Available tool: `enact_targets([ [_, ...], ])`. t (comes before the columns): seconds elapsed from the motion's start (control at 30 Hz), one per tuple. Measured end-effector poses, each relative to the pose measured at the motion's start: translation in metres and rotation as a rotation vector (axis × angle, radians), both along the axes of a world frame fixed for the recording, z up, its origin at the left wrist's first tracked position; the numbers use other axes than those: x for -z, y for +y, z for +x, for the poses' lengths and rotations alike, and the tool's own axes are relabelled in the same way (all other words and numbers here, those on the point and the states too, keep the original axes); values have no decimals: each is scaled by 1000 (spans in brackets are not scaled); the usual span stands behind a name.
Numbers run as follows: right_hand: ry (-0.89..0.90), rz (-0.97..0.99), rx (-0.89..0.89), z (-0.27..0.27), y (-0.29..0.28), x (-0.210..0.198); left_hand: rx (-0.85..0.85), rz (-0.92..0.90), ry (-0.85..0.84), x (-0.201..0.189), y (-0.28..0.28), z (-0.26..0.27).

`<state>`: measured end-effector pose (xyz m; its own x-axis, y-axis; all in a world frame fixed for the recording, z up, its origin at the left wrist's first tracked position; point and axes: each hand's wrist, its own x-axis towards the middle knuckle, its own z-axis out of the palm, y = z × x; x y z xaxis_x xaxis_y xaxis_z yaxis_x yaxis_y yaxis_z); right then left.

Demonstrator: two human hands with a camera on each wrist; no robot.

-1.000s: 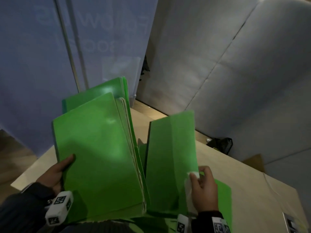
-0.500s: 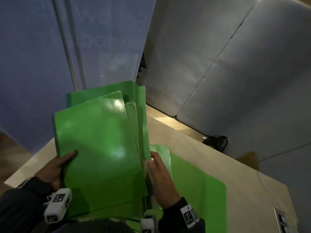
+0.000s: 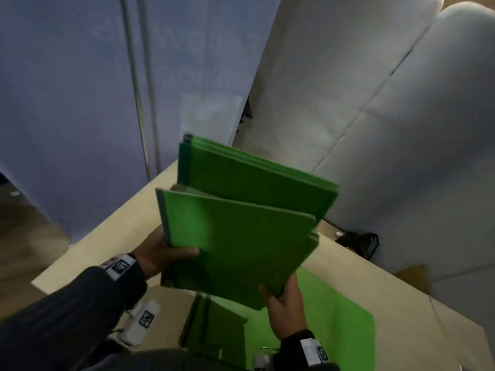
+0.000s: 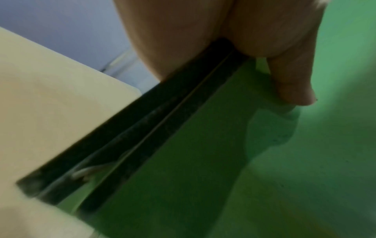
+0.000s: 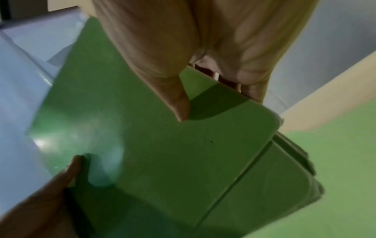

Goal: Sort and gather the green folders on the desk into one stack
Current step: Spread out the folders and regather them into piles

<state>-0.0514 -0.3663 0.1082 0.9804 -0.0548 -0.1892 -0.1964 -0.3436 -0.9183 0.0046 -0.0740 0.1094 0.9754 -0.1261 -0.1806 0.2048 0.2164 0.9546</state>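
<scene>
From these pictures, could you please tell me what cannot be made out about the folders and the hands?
- How many folders the held stack contains: head view, blurred and overlapping edges.
- The left hand fingers beneath the stack: head view, hidden by folders.
- The right hand fingers: head view, hidden under the stack's corner.
- The full outline of the folders on the desk: head view, covered by the stack and cut off by the bottom edge.

An office-like room: a pale wooden desk with green folders, set against grey padded partition panels.
</scene>
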Motion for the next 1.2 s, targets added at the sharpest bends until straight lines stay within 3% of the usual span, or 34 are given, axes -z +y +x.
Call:
enact_targets([
  [0.17, 122, -18, 89, -19, -21, 29, 159, 49, 69, 20, -31, -6],
  [0.4, 332, 197, 209, -31, -18, 52, 123, 95, 222, 55, -50, -9],
  [0.53, 296, 270, 266, -34, -20, 48, 108, 108, 193, 54, -55, -4],
  [0.73, 168, 289, 297, -34, -34, 34, 265, 126, 13, 40, -50, 10],
  [0.9, 94, 261, 299, -27, -35, 30, 240, 190, -79, 49, -42, 7],
  [1.03, 92, 189, 281, -28, -38, 33, 293, 315, -165, 43, -46, 4],
  [1.2, 61, 72, 206, -29, -43, 38, 376, 464, -154, 48, -43, -5],
])
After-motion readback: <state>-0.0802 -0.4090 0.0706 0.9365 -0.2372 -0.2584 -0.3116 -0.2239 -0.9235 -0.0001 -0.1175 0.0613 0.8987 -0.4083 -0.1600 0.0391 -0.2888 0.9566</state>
